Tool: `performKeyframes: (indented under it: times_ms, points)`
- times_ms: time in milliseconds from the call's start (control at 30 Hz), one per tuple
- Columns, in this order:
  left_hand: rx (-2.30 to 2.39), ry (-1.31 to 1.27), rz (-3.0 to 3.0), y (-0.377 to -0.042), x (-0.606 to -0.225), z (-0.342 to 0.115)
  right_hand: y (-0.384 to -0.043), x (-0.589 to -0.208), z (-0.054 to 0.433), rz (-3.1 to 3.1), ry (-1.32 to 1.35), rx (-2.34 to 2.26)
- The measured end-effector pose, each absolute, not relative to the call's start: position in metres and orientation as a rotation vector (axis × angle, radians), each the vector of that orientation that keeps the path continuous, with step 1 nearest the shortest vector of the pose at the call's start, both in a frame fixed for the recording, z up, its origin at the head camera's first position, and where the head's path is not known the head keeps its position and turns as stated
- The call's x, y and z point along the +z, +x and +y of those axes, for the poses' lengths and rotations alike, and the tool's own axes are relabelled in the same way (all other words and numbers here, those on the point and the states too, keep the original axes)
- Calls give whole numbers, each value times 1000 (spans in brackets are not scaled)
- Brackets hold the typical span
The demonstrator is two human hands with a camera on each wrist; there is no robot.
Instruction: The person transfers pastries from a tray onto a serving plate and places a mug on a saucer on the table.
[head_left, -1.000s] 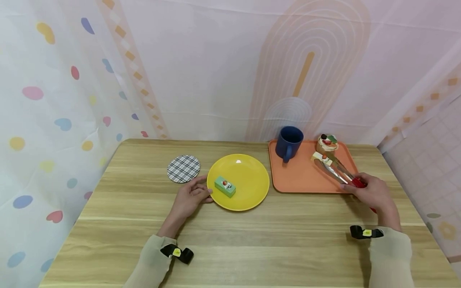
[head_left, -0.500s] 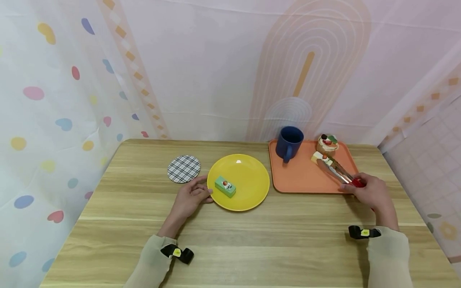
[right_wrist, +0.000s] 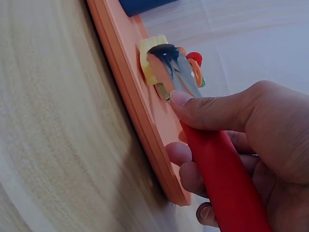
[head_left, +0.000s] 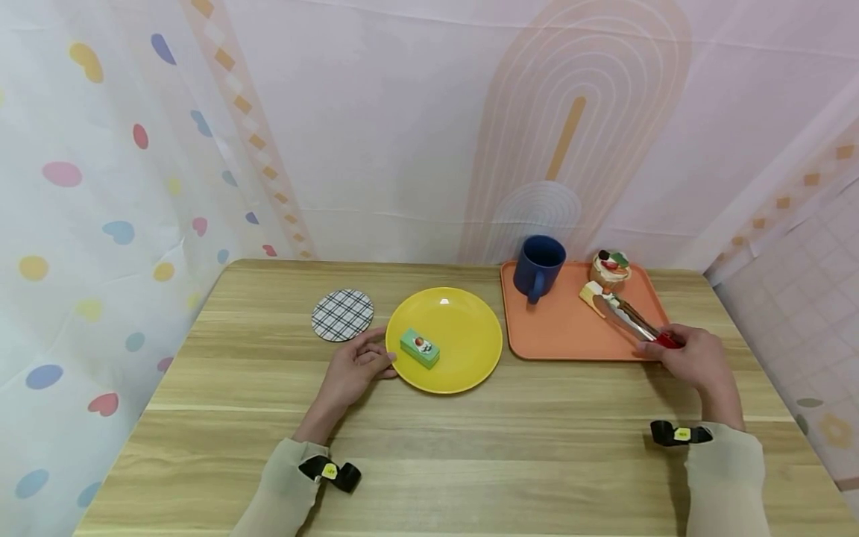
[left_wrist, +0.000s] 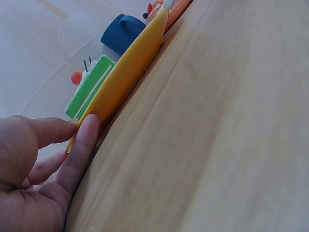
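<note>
My right hand [head_left: 694,362] grips red-handled metal tongs [right_wrist: 224,179] at a pale-yellow cake block [head_left: 589,296].
Near the surface's far-right corner [head_left: 684,282], I should squeeze evenly; my left hand [head_left: 354,371] pinches the round yellow plate [head_left: 466,350].

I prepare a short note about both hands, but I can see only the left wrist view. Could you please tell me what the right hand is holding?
Observer: The right hand holds red-handled tongs.
Operator: Thank you. To which thing do they reach?
Observer: In the head view they reach the yellow cake, within the outline of the orange tray. Whether it is lifted, I cannot tell.
Operator: And is there something on the other side, near the left hand?
Observer: Yes, a round checked coaster lies on the table just beyond that hand, apart from the yellow plate.
</note>
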State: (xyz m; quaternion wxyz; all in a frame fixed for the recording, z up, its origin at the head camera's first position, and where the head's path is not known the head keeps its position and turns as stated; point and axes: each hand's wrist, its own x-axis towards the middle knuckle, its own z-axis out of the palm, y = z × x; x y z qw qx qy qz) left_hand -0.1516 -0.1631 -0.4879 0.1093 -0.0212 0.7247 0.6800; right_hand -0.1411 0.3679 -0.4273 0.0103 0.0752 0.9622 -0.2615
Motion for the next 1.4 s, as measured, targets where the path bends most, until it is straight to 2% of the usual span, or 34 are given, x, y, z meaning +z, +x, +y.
performKeyframes:
  times_ms: [700, 1400]
  points:
    - [1992, -53, 2141, -151, -487, -163, -141, -420, 362, 3085, 117, -847]
    - [1987, -50, 2151, -151, -488, -163, -139, -406, 354, 3118, 120, -853]
